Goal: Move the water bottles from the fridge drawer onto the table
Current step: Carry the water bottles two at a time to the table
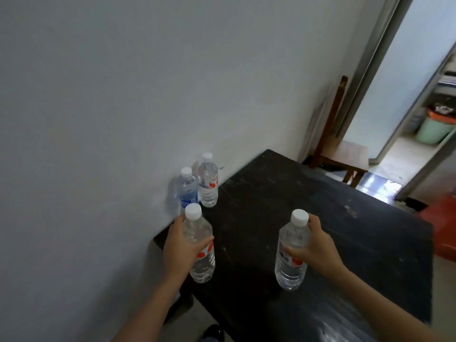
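My left hand [179, 245] grips a clear water bottle [201, 261] with a white cap and red label, held upright over the left part of the dark table [345, 243]. A second clear bottle [291, 265] of the same kind is gripped by my right hand [313, 245], upright near the table's middle. Whether either bottle's base touches the tabletop I cannot tell. Against the wall stand two more bottles: one with a blue label [188, 190] and one with a red label [208, 182]. The fridge drawer is out of view.
A pale wall [123, 95] runs along the table's left edge. A wooden chair [343, 149] stands past the table's far end, beside an open doorway with a green bin [434, 129]. An orange object [441, 230] sits to the table's right.
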A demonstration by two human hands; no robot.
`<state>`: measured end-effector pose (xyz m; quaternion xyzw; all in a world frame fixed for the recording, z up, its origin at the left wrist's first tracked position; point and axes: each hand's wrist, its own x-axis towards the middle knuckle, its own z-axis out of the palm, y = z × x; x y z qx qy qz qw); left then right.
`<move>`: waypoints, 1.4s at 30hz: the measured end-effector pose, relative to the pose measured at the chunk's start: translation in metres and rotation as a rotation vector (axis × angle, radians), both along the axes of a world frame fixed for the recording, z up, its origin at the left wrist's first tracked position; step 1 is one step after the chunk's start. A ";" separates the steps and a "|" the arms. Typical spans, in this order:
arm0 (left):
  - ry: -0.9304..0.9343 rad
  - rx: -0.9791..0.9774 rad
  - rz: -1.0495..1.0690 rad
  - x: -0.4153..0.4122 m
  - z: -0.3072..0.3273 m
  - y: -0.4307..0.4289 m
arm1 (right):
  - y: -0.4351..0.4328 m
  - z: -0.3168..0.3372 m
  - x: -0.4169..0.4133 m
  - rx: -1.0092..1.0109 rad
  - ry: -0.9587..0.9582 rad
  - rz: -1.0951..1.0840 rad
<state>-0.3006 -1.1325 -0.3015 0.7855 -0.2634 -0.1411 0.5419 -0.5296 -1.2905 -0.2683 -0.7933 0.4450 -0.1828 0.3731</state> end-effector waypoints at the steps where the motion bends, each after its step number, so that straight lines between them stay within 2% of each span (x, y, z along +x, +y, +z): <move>1: -0.016 -0.016 -0.029 0.008 -0.001 -0.020 | -0.011 0.000 0.003 -0.002 0.002 -0.032; 8: -0.097 -0.117 -0.201 0.040 -0.002 -0.135 | -0.069 0.006 0.042 -0.017 0.004 -0.180; 18: -0.204 -0.058 -0.171 0.078 -0.021 -0.258 | -0.167 -0.006 0.130 0.034 0.057 -0.240; 24: -0.169 -0.052 -0.129 0.090 -0.032 -0.281 | -0.212 -0.014 0.182 0.077 0.031 -0.168; 29: -0.211 -0.032 -0.051 0.093 -0.036 -0.291 | -0.235 -0.020 0.225 0.102 -0.038 -0.108; 35: -0.310 -0.011 0.050 0.099 -0.042 -0.300 | -0.251 -0.023 0.271 0.119 -0.087 -0.046; 42: -0.274 0.063 0.104 0.097 -0.049 -0.303 | -0.254 -0.029 0.296 0.161 -0.074 0.085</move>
